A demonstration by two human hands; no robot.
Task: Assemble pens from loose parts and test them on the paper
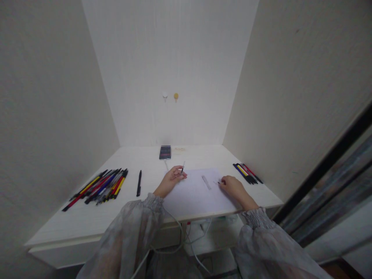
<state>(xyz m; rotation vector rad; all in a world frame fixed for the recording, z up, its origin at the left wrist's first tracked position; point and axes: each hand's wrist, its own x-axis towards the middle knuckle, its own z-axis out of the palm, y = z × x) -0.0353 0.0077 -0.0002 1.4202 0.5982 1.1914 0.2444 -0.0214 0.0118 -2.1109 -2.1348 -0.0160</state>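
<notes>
My left hand (171, 177) rests on the white desk (87, 221) with its fingers pinched round a thin pen part (183, 167) that points up and away. My right hand (232, 186) lies on a white sheet of paper (194, 195), fingertips closed on a small dark piece (218, 182). Between the hands, a pale clear pen barrel (206, 182) lies on the paper.
A pile of several coloured pens (101, 186) lies at the left, with a single black pen (139, 183) beside it. A smaller bunch of pens (247, 173) sits at the right. A phone (165, 152) with a cable stands at the back. Walls close in on three sides.
</notes>
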